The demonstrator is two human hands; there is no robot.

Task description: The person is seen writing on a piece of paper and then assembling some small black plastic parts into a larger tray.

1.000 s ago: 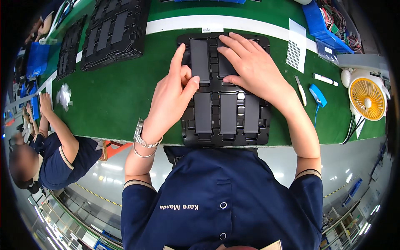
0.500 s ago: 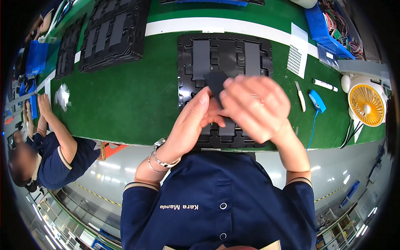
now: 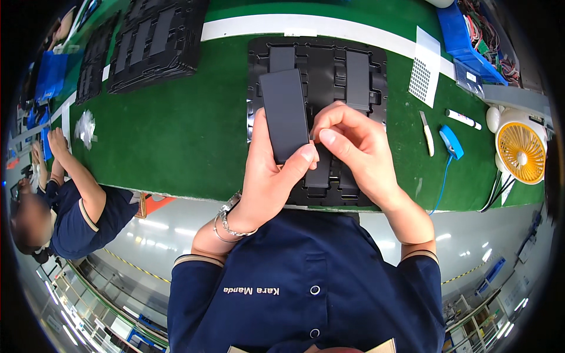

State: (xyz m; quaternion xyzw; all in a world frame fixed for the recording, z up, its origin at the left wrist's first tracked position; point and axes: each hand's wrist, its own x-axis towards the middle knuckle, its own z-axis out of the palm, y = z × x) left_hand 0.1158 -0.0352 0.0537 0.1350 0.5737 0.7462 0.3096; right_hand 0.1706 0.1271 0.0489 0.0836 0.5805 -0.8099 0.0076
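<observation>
My left hand (image 3: pixel 265 182) is closed around a dark grey, flat rectangular block (image 3: pixel 283 115) with rounded corners, its broad face up, the thumb across its lower right corner. Close to the block's right edge, my right hand (image 3: pixel 362 156) is closed with thumb and forefinger pinched together; whatever lies between those fingertips is too small to make out. Beneath both hands is a black moulded tray (image 3: pixel 321 67) on the green bench. Similar grey blocks sit in its slots, among them one at the right (image 3: pixel 357 79). My hands hide the tray's middle.
Stacked black trays (image 3: pixel 156 44) stand to the left. Rightward lie a sheet of black dots (image 3: pixel 425 73), a knife (image 3: pixel 427 134), a marker (image 3: pixel 463 119), a blue strap (image 3: pixel 451 143) and a yellow fan (image 3: pixel 521 156). A co-worker (image 3: pixel 82 217) sits at far left.
The block has turned from edge-on to broad face up in my left hand. My right hand, blurred over it before, has drawn to its right edge in a pinch.
</observation>
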